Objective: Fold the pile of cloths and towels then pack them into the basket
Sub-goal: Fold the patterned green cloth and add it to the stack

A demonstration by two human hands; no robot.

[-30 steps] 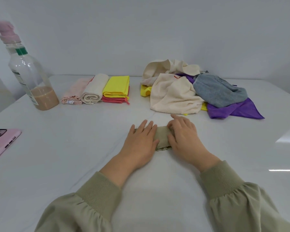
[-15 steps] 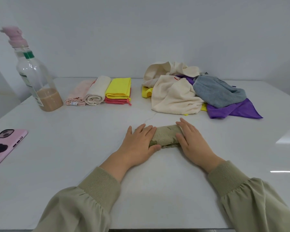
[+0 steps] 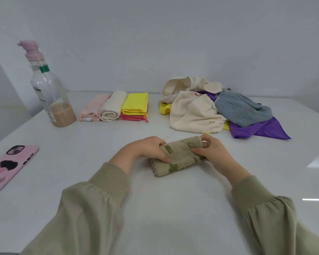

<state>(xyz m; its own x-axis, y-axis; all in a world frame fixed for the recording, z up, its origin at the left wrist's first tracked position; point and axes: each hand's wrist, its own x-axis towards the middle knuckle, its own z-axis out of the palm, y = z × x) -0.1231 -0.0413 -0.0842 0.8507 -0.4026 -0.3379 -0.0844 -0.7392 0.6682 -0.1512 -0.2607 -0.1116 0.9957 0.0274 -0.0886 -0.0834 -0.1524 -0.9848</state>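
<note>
We look from one camera on the person's head, facing forward and down over the tabletop (image 3: pixel 173 208), close to its near part.

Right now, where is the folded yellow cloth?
Head view: the folded yellow cloth lies back left of centre on the table, atop a folded red cloth, right of the rolled cream towel.
</note>
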